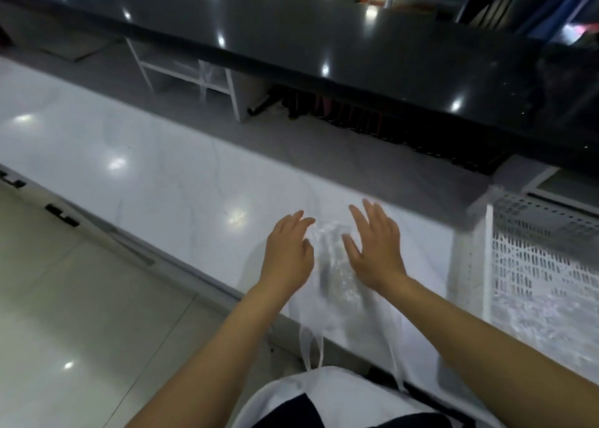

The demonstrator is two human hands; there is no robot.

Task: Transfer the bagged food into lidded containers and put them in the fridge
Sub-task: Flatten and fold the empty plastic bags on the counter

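Note:
A thin clear plastic bag (337, 275) lies flat on the white marble counter (155, 171), its handles hanging over the front edge. What is inside it is blurred. My left hand (288, 252) hovers at the bag's left side with relaxed fingers that reach its edge. My right hand (376, 246) is spread flat at the bag's right side, fingers straight. Neither hand grips the bag. No lidded container or fridge is in view.
A white perforated basket (534, 262) stands on the counter to the right. A raised black glossy ledge (324, 39) runs along the back. Under it are a white shelf frame (194, 74) and dark items. Tiled floor (64, 314) lies to the left.

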